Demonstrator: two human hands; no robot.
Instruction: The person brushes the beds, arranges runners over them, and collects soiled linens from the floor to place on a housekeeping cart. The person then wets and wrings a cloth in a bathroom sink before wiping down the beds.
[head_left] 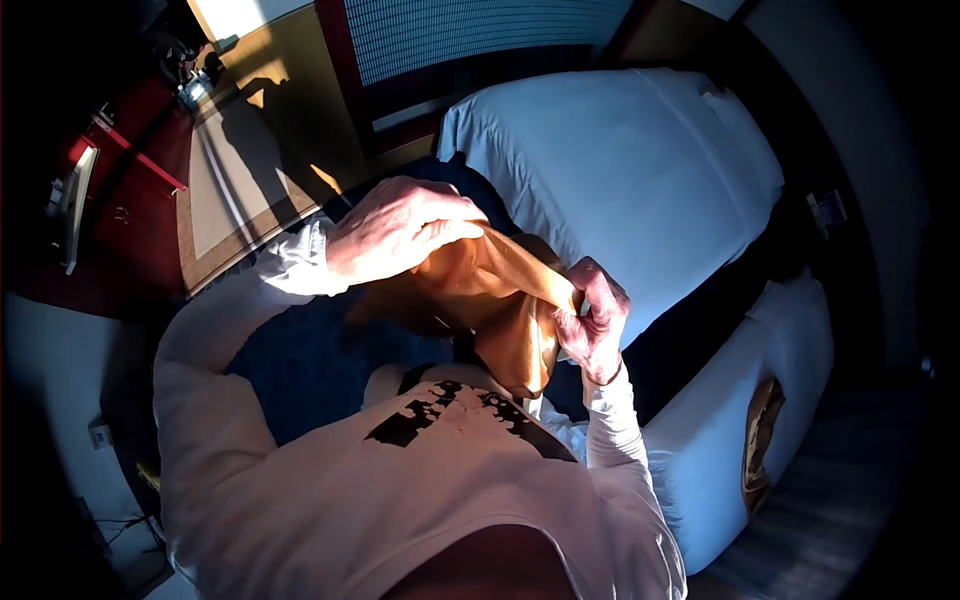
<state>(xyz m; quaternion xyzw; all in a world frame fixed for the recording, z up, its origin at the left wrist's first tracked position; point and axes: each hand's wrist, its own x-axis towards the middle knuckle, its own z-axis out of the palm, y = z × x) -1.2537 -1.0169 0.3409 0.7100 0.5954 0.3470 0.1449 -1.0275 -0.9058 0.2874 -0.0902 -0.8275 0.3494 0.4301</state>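
Golden-orange cloth [512, 297], smooth and faintly sheened: its upper edge slants downward from my left fingers [450, 213] to my right fingers [597, 288]; the remainder hangs beneath in loose, partly sunlit folds.

The cloth [520, 270] spans from the left hand [410, 230] to the right hand [595, 325], before the person's body and above the floor [310, 370]. Ahead, toward the right, is a bed [620, 170], with a window blind [490, 35] beyond it. Nearer, on the right, another bed [700, 460] carries a piece of fabric [765, 440].
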